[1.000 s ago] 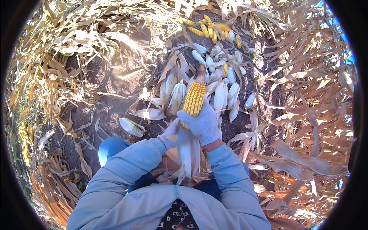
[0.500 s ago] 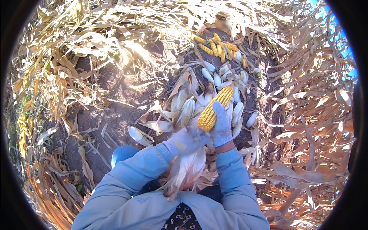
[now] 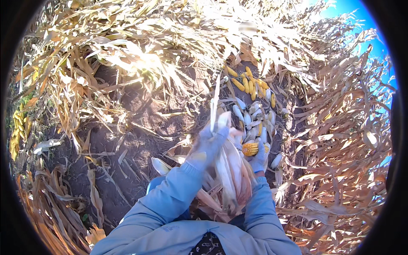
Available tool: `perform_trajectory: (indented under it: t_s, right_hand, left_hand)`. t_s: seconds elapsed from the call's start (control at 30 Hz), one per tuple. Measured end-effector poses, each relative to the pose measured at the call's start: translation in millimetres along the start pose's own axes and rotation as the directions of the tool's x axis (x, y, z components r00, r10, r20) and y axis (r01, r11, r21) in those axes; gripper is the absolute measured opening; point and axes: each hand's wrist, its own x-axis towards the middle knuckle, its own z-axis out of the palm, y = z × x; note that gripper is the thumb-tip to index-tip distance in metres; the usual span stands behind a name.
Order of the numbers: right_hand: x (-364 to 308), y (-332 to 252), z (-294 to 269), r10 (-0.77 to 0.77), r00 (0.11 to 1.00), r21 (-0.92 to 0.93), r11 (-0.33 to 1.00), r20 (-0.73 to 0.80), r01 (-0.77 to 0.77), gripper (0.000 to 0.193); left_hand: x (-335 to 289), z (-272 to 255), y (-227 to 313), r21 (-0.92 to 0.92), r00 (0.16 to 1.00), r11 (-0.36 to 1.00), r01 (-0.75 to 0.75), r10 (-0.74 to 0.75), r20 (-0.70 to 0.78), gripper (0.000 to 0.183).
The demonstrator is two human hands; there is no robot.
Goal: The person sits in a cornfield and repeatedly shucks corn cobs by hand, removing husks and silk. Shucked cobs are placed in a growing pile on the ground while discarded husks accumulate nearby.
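Observation:
My left hand (image 3: 206,146), in a pale glove and smeared by motion, is closed on dry corn husk (image 3: 235,178). Pale strips stick up past its fingers, and the loose husk leaves spread down toward my lap. Right of it, my gloved right hand (image 3: 257,160) grips a yellow ear of corn (image 3: 250,148), thumb across the kernels. Husk leaves cover part of that ear, so I cannot tell whether they are still joined to it. Just beyond my right hand lies a heap of ears in pale husks (image 3: 256,114).
Bare yellow ears (image 3: 250,86) form a pile farther off. A husked ear (image 3: 160,165) lies left of my knees, another (image 3: 276,160) to the right. Dry stalks (image 3: 340,140) crowd the right side and the far side. More yellow ears (image 3: 18,127) show at the far left.
My left hand has moved up and away, drawing husk strips with it. My right hand has lowered and shifted right with the ear, which now lies more sideways. The view has tilted up slightly.

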Motion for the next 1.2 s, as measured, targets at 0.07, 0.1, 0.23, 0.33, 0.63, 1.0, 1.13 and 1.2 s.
perform_trajectory:
  t_s: [0.07, 0.1, 0.23, 0.33, 0.63, 1.0, 1.13, 1.2]
  right_hand:
    - [-11.7, 21.6, 2.9, 0.105, 0.992, -0.041, 0.993, -0.065, -0.108, 0.039]
    - [-15.0, 38.3, 0.4, 0.173, 0.982, -0.050, 0.983, -0.072, -0.176, 0.038]
    - [0.1, 90.9, -61.2, 0.557, 0.830, -0.027, 0.830, -0.006, -0.557, 0.037]
    - [-57.7, 151.4, -34.8, 0.454, 0.878, -0.167, 0.864, -0.151, -0.475, 0.032]
    - [16.1, 179.9, -106.7, 0.579, 0.798, -0.033, 0.805, -0.170, -0.592, 0.038]
    - [58.7, -110.2, 74.0, -0.460, 0.871, -0.251, 0.834, 0.174, 0.491, 0.037]
    - [77.7, -43.3, -7.6, -0.196, 0.980, -0.381, 0.904, 0.034, 0.194, 0.034]
    - [99.4, 6.3, -72.2, -0.051, 0.996, -0.478, 0.879, -0.068, 0.012, 0.032]
  left_hand:
    - [15.3, -48.8, 13.4, -0.620, 0.901, 0.705, -0.345, 0.063, -0.430, 0.052]
    - [32.1, -80.5, 16.9, -0.708, 0.846, 0.541, -0.454, 0.011, -0.534, 0.051]
    - [69.7, -131.4, 7.2, -0.809, 0.806, 0.277, -0.518, -0.157, -0.570, 0.051]
    - [77.8, -135.7, -2.9, -0.839, 0.817, 0.218, -0.499, -0.204, -0.539, 0.052]
    - [53.1, -113.1, 17.7, -0.799, 0.819, 0.322, -0.508, -0.106, -0.564, 0.043]
    - [53.1, -67.2, 31.5, -0.749, 0.801, 0.481, -0.455, -0.146, -0.580, 0.037]
    - [50.8, -63.8, 28.0, -0.785, 0.859, 0.493, -0.376, -0.133, -0.495, 0.039]
    - [48.3, -62.3, 26.2, -0.788, 0.880, 0.512, -0.341, -0.120, -0.459, 0.033]
